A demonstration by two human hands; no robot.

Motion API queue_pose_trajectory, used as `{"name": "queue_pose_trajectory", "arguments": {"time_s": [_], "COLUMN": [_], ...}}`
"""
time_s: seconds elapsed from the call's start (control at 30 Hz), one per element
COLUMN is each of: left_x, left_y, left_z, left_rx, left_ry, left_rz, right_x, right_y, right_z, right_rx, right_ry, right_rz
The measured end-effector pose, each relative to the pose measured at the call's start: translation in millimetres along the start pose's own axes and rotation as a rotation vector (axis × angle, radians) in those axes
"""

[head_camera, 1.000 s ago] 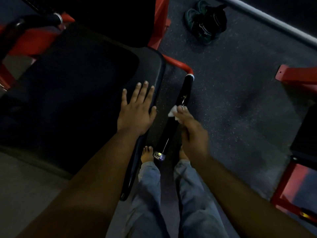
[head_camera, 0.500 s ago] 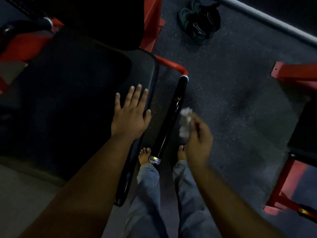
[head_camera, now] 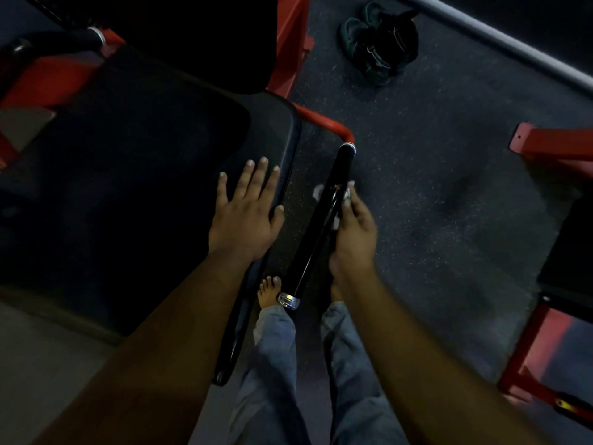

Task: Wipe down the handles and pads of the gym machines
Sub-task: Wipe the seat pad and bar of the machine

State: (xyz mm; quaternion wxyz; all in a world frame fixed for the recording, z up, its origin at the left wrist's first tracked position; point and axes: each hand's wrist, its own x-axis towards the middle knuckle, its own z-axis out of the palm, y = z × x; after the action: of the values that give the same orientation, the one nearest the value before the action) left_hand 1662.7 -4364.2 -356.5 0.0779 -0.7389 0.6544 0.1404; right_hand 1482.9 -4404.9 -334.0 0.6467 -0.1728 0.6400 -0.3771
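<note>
A black padded handle (head_camera: 316,232) with chrome end rings sticks out from a red bent tube (head_camera: 324,122) beside the black seat pad (head_camera: 128,162). My right hand (head_camera: 353,234) grips a small white wipe (head_camera: 345,197) and wraps it round the upper part of the handle; a bit of the wipe shows on the handle's left side. My left hand (head_camera: 247,213) rests flat, fingers spread, on the seat pad near its right edge.
A dark bag or pair of shoes (head_camera: 378,43) lies on the speckled rubber floor at the back. Red frame parts of another machine (head_camera: 552,146) stand at the right. My bare feet and jeans legs (head_camera: 276,348) are under the handle.
My right hand had lifted the wipe off the handle half a second ago; now it is back on the handle, higher up. My left hand stays on the pad.
</note>
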Motion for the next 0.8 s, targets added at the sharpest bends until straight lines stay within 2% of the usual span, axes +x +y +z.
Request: {"name": "queue_pose_trajectory", "arguments": {"time_s": [0.07, 0.1, 0.27, 0.3, 0.37, 0.43, 0.5, 0.53, 0.6, 0.67, 0.73, 0.8], "left_x": [-0.1, 0.0, 0.2, 0.4, 0.2, 0.0, 0.1, 0.0, -0.5, 0.1, -0.1, -0.8], "left_y": [0.9, 1.1, 0.8, 0.8, 0.9, 0.7, 0.7, 0.7, 1.2, 1.1, 0.5, 0.0], "left_z": [-1.0, -1.4, -1.9, -1.9, -1.4, -0.7, -0.5, -0.3, -0.3, -0.1, 0.7, 0.8], "left_rx": [-0.001, 0.0, 0.007, 0.008, 0.005, -0.002, 0.005, 0.008, 0.012, 0.008, -0.002, -0.001], "left_ry": [-0.001, -0.002, -0.01, -0.011, -0.008, 0.0, 0.003, 0.004, 0.002, 0.004, 0.01, 0.011], "left_rz": [-0.003, -0.003, -0.003, -0.002, -0.002, -0.002, 0.002, 0.003, 0.002, 0.001, -0.002, -0.004], "right_x": [-37.4, -53.4, -100.7, -101.9, -88.2, -54.4, -8.8, 12.7, 38.3, 38.3, 22.9, 1.4], "right_y": [18.1, 26.8, 70.5, 68.3, 50.0, 17.7, -14.7, -29.7, -41.7, -39.2, -29.3, -14.9], "right_z": [-10.5, -17.5, -75.8, -81.6, -81.2, -70.5, -50.3, -38.6, -20.1, -14.8, -23.8, -39.4], "right_rx": [0.0, -0.077, -0.713, -0.776, -0.681, -0.61, -0.747, -0.864, -1.089, -1.235, -1.335, -1.411], "right_ry": [-0.042, -0.054, -0.236, -0.27, -0.262, -0.146, -0.148, -0.218, -0.377, -0.42, -0.418, -0.495], "right_rz": [-0.029, -0.054, -0.298, -0.301, -0.259, -0.366, -0.534, -0.601, -0.615, -0.643, -0.761, -0.907]}}
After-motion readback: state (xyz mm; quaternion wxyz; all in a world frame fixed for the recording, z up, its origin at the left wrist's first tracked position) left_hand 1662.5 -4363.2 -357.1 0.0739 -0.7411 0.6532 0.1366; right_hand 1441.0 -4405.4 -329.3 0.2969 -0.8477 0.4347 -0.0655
